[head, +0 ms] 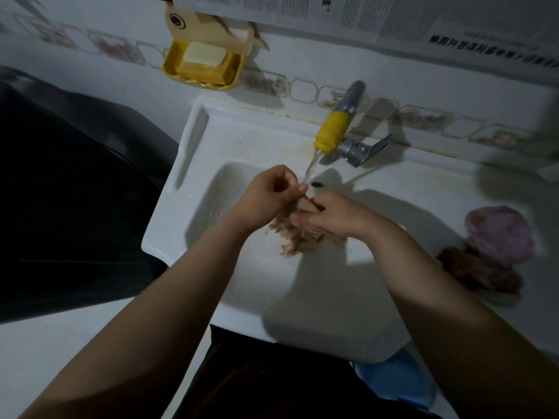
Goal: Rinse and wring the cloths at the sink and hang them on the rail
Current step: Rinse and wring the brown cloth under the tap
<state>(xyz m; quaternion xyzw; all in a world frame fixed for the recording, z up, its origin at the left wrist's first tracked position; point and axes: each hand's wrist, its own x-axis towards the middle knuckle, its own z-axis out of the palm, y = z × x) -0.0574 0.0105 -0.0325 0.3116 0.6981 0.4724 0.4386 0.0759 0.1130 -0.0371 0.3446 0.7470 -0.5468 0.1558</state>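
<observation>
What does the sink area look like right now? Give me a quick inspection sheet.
Surface: white sink, basin wet with droplets; water runs from the yellow-tipped tap.
Job's things: beige cloth held over the basin just below the stream; pink cloth and brown cloth lie bunched on the right ledge.
Clutter: yellow soap dish with soap on the wall.
Grippers: left hand and right hand both grip the beige cloth.
Cables: nothing seen.
Surroundings: tiled wall, printed paper above, dark object at left; no rail in view.
</observation>
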